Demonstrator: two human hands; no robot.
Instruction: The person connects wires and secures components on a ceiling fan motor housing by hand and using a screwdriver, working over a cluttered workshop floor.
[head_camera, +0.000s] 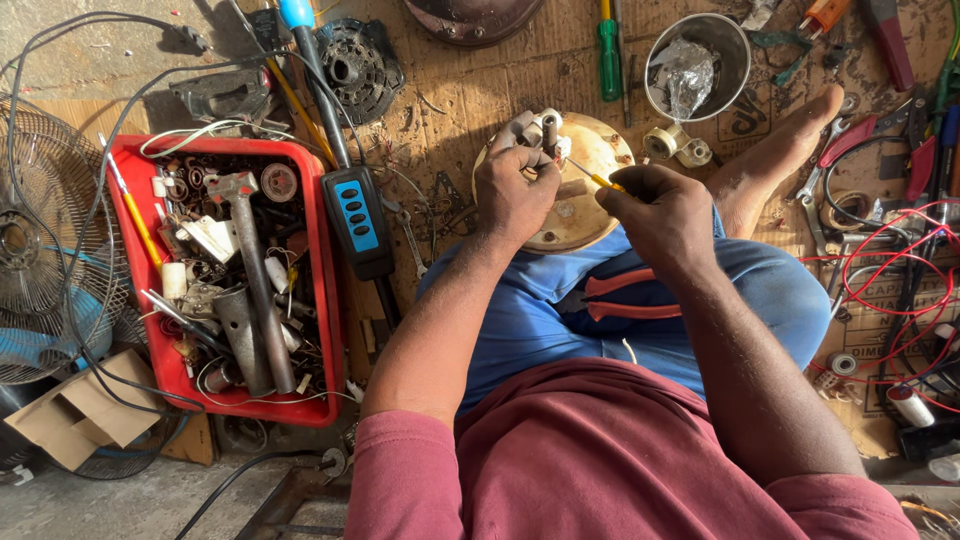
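Note:
My left hand (512, 190) grips a small grey-white part (532, 130) at the upper edge of a round cream metal plate (592, 192) that rests on my lap. My right hand (660, 212) holds a thin yellow-handled screwdriver (598, 180), its tip pointing left at the part beside my left fingers. Red-handled pliers (630, 298) lie on my blue trousers below both hands.
A red tray (325, 300) of tools, a hammer and scrap parts sits left, with a blue-buttoned tester (355, 215) beside it. A fan guard (40, 230) lies far left. A steel bowl (698, 62), green screwdriver (609, 55), my bare foot (775, 160) and red wires (890, 290) lie right.

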